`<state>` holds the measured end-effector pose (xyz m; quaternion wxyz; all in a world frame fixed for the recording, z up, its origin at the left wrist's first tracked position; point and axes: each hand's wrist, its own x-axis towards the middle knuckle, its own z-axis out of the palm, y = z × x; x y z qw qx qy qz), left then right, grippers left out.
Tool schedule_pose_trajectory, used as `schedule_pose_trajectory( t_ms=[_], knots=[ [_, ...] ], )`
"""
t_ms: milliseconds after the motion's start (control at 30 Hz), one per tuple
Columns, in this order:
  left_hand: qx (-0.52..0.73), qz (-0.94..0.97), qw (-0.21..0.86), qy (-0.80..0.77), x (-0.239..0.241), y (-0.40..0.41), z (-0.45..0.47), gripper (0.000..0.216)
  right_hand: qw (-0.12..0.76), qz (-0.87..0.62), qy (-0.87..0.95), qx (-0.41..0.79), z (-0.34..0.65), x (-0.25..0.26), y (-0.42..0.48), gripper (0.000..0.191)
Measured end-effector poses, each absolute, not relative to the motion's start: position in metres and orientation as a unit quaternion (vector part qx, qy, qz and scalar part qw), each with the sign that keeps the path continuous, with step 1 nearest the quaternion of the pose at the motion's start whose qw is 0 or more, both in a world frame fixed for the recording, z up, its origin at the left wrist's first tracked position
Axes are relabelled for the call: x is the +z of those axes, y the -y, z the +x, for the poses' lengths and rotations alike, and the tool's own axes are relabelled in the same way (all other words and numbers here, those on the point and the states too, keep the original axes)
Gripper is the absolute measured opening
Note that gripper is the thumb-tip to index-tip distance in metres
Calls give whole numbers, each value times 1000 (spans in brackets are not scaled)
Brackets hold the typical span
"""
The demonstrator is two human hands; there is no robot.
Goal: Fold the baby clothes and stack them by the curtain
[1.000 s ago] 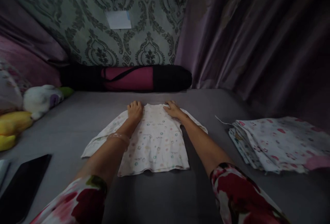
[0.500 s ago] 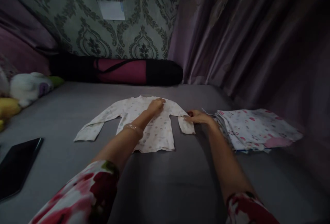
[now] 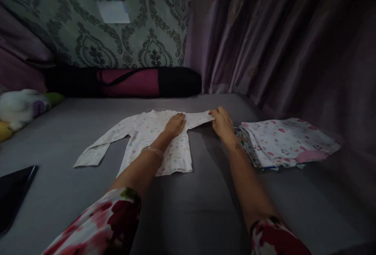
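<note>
A small white long-sleeved shirt [image 3: 152, 127] with a faint print lies spread on the grey bed sheet [image 3: 188, 212]. Flat on its upper right chest rests my left hand [image 3: 175, 123], fingers together and stretched out. My right hand [image 3: 222, 122] grips the end of the right sleeve [image 3: 199, 118], which is drawn out to the side and slightly lifted. The cuff is hidden under my fingers. On the other side, the left sleeve [image 3: 100, 149] lies bent downward on the sheet.
A stack of folded printed cloths [image 3: 288, 141] lies at the right. Along the wall stretches a black and pink long bag [image 3: 129, 82]. A dark tablet-like slab [image 3: 16, 196] and soft toys [image 3: 20, 108] are at the left. Purple curtains [image 3: 223, 35] hang behind the stack.
My right hand has raised the right sleeve from hanging down to stretched out sideways. My left hand stays on the chest of the shirt. The view has shifted slightly right.
</note>
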<state>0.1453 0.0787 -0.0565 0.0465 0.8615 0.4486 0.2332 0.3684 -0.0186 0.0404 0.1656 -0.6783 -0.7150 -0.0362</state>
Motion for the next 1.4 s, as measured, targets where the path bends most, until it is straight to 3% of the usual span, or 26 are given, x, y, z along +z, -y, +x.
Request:
schedule_pose_trajectory(
  t_ms=[167, 333, 600, 733, 867, 1000, 1167, 1400],
  knots=[
    [226, 865, 34, -447, -56, -78, 146, 44, -26, -701, 703, 113, 388, 38, 18, 44],
    [216, 867, 34, -448, -55, -77, 146, 44, 88, -769, 632, 48, 407, 27, 12, 40],
    [203, 865, 42, -457, -55, -76, 146, 45, 111, -833, 542, 3, 412, -9, 3, 41],
    [174, 865, 41, -468, -55, -76, 147, 48, 167, -838, 517, 56, 417, -12, -3, 52],
    [172, 862, 40, -475, -54, -75, 148, 48, 243, -828, 492, 119, 417, -10, -7, 46],
    [185, 863, 40, -468, -54, -75, 147, 47, 288, -792, 530, 95, 416, -5, -7, 45],
    [188, 864, 38, -466, -56, -76, 147, 50, 237, -796, 557, 14, 419, 7, 7, 46],
    [178, 864, 14, -470, -56, -76, 148, 51, 116, -857, 502, -2, 396, 7, 23, 38]
  ],
)
